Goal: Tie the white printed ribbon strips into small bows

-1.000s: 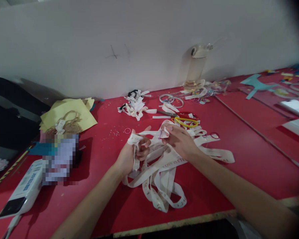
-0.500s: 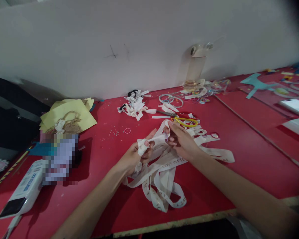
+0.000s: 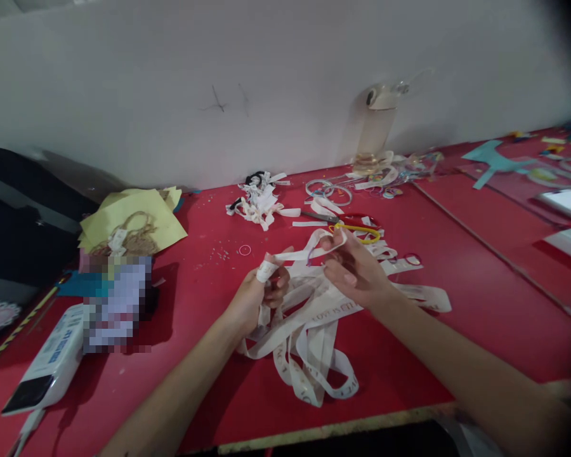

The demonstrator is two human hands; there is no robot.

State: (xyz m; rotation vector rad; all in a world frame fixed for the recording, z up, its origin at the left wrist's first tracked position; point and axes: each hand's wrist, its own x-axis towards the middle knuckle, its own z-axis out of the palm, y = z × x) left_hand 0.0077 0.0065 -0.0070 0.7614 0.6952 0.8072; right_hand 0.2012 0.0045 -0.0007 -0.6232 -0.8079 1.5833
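Note:
A white printed ribbon stretches between my two hands above the table. My left hand is closed on it, with one turn wrapped round the thumb. At the other end of the stretch, my right hand pinches a loop of the ribbon with thumb and index finger. A thin purple band hangs at this loop; whether it is tied on I cannot tell. Below both hands lies a loose heap of the same ribbon, with gold-brown lettering. Scissors with red and yellow handles lie just beyond my right hand.
A pile of white and black knotted ribbon pieces lies near the wall. Behind stand a clear bottle and rings. At left are yellow paper with twine and a white power bank. A pink ring lies mid-table.
My right hand has shifted slightly right, drawing the ribbon loop out longer and wider; its lower fingers have turned. The left thumb has tipped, and its wrapped ribbon has moved slightly up and left.

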